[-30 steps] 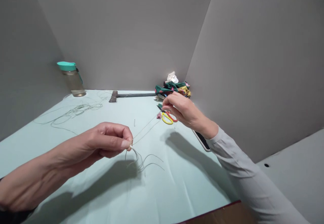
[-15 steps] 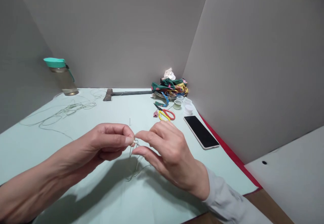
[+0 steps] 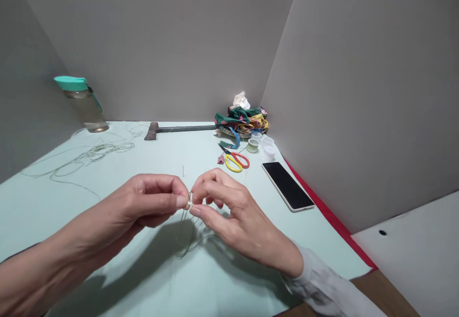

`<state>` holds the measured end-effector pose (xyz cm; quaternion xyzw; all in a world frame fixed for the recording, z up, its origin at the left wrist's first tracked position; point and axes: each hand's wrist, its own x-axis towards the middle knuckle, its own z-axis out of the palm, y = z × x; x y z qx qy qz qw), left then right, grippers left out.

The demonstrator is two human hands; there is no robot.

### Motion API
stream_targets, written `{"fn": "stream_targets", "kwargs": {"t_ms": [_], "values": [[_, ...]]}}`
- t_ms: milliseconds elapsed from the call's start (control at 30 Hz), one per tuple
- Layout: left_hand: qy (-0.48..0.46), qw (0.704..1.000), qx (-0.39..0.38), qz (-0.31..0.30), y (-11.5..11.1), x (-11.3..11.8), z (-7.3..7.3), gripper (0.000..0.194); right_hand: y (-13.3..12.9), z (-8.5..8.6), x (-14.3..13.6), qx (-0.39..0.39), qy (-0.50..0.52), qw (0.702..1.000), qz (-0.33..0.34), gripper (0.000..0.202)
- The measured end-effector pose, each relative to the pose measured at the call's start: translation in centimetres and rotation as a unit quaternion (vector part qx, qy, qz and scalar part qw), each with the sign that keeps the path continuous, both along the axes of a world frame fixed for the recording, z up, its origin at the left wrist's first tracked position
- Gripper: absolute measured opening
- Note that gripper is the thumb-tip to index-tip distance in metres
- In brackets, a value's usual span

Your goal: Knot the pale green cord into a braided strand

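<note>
My left hand (image 3: 154, 200) is closed in a pinch on a thin pale green cord (image 3: 183, 247), whose loops hang below the fingertips. Right beside it, my right hand (image 3: 225, 204) has its thumb and fingers curled in against the same cord, close to the left fingertips. A small pale bit of the cord shows between the two hands. How it is looped or knotted there is too small to make out.
Behind the hands lie a needle or pin (image 3: 183, 171), scissors (image 3: 234, 159) and a hammer (image 3: 152, 131). A long tangled cord (image 3: 102, 152) and a bottle (image 3: 84, 109) are left. A phone (image 3: 288, 186), small tubs (image 3: 268, 152) and a bundle of cloth (image 3: 242, 120) are right.
My right thumb and fingers have drawn in from a wide gap and closed on the cord beside my left hand. The left hand keeps its pinch. The view has shifted slightly.
</note>
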<state>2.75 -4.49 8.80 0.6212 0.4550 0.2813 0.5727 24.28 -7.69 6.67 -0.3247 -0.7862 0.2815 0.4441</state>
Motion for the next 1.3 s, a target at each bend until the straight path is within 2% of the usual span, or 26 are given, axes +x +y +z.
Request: {"fn": "stream_targets", "kwargs": {"t_ms": [100,200,267,433,533,633,733,867,900,933,1033,1100,1167,1200,1300], "values": [[-0.012,1.0,-0.024,0.015,0.0,0.0,0.0,0.028,-0.2,0.0,0.0,-0.06,0.017,0.998,0.013,0.013],[-0.021,0.999,-0.03,0.028,0.2,0.1,0.2,0.032,-0.2,0.2,0.4,-0.073,-0.01,0.997,0.016,0.017],[-0.022,0.998,-0.034,0.038,0.3,0.3,0.4,0.032,-0.1,0.5,1.0,-0.049,-0.046,0.998,0.011,0.019],[-0.022,0.996,-0.042,0.081,0.5,0.5,0.9,0.03,0.1,1.2,4.3,0.084,-0.12,0.988,-0.055,0.021],[-0.024,0.994,-0.054,0.087,0.6,0.5,0.4,0.029,-0.2,-0.1,6.0,0.114,-0.171,0.975,-0.081,0.024],[-0.022,0.994,-0.074,0.073,0.8,0.7,-0.5,0.026,-0.9,-2.1,6.6,0.087,-0.208,0.971,-0.083,0.03],[-0.021,0.994,-0.087,0.058,0.8,0.8,-1.2,0.026,-2.1,-2.8,5.8,0.057,-0.191,0.974,-0.105,0.033],[-0.019,0.995,-0.086,0.049,0.7,0.8,-1.3,0.031,-3.4,-1.4,2.6,0.017,-0.105,0.989,-0.107,0.021],[-0.02,0.995,-0.084,0.05,0.7,0.7,-1.3,0.033,-3.6,-1.1,1.7,-0.014,-0.079,0.991,-0.106,0.017],[-0.019,0.995,-0.082,0.052,0.6,0.7,-1.3,0.034,-3.6,-1.0,0.8,-0.093,-0.035,0.991,-0.094,0.012],[-0.021,0.995,-0.079,0.057,0.4,0.4,-1.3,0.033,-3.2,-1.4,-1.5,-0.177,-0.01,0.982,-0.071,0.019],[-0.02,0.995,-0.083,0.054,0.3,0.3,-1.2,0.034,-2.9,-2.1,-2.5,-0.172,-0.026,0.983,-0.064,0.023],[-0.02,0.995,-0.088,0.051,0.2,0.4,-1.0,0.036,-2.6,-2.7,-3.1,-0.136,-0.054,0.987,-0.07,0.017],[-0.022,0.994,-0.089,0.052,0.1,0.4,-0.9,0.036,-2.4,-2.9,-3.2,-0.106,-0.074,0.988,-0.079,0.014],[-0.032,0.994,-0.084,0.06,0.1,0.7,-0.7,0.035,-2.1,-3.6,-3.5,0.015,-0.14,0.983,-0.119,0.025]]}}
